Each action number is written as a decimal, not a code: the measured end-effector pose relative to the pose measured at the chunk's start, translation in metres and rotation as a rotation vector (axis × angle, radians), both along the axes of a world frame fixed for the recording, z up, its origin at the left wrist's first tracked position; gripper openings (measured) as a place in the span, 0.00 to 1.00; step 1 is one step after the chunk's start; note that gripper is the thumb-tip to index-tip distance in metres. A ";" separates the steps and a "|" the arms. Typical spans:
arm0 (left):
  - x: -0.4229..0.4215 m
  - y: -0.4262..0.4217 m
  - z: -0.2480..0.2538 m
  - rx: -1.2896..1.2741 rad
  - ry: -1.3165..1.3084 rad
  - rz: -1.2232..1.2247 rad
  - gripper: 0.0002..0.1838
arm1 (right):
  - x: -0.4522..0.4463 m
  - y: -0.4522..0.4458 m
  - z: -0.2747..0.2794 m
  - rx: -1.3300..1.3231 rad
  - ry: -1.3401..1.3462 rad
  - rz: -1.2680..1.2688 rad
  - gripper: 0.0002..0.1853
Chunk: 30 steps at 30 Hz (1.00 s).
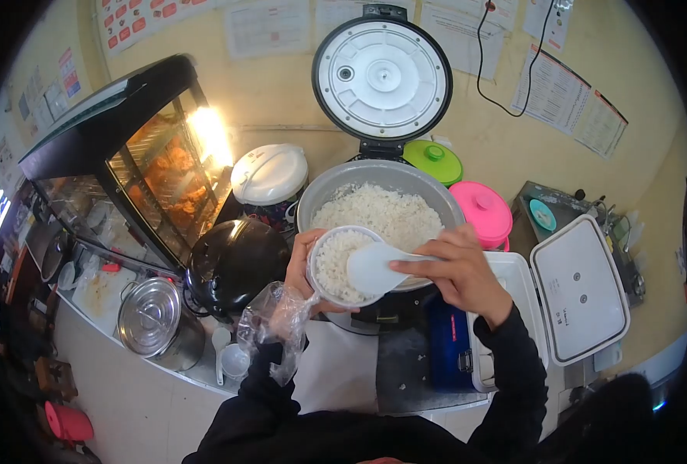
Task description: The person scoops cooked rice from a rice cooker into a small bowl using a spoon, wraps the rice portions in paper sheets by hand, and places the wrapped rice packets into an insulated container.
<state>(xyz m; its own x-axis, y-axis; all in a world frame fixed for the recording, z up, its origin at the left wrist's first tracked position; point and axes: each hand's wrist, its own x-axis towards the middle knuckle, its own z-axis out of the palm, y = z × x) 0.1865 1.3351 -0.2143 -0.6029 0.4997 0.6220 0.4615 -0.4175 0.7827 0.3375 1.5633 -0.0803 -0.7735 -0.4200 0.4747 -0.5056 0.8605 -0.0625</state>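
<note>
My left hand [295, 271] is closed around a small round bowl [312, 255] lined with a clear plastic bag [268, 315], whose loose end hangs over my wrist. White rice [334, 259] fills the bowl. In my right hand [461, 272] is a white rice paddle [373, 267], gripped by its handle, its blade lying over the rice at the bowl's right side. Just behind the bowl stands a large rice cooker [312, 185] with its lid [382, 77] raised. Loose cooked rice [378, 207] covers the bottom of its pot.
To the left are a lit food warmer [73, 139], a black lidded pot [237, 267], a white-lidded container [270, 174] and a steel pot [156, 321]. A blue cooler box [445, 348] with its lid [579, 290] open stands right. Pink [481, 215] and green [434, 161] lidded containers flank the cooker.
</note>
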 end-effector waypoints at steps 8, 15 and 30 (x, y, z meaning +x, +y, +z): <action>0.019 -0.016 -0.004 -0.050 0.048 -0.022 0.67 | -0.034 0.059 -0.066 -0.030 -0.073 -0.428 0.15; 0.092 -0.037 -0.022 -0.010 -0.210 0.035 0.70 | 0.026 -0.026 -0.038 -0.489 -0.219 -0.293 0.09; 0.193 -0.173 -0.210 -1.132 0.320 0.163 0.35 | 0.057 -0.144 -0.301 -1.032 -0.525 -0.427 0.32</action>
<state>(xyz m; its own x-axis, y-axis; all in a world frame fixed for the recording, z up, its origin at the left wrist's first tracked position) 0.3791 1.1625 -0.4240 -0.6076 0.7942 0.0101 0.6870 0.5192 0.5085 0.3943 1.4193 -0.3813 -0.9535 0.3003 0.0245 0.0953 0.3777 -0.9210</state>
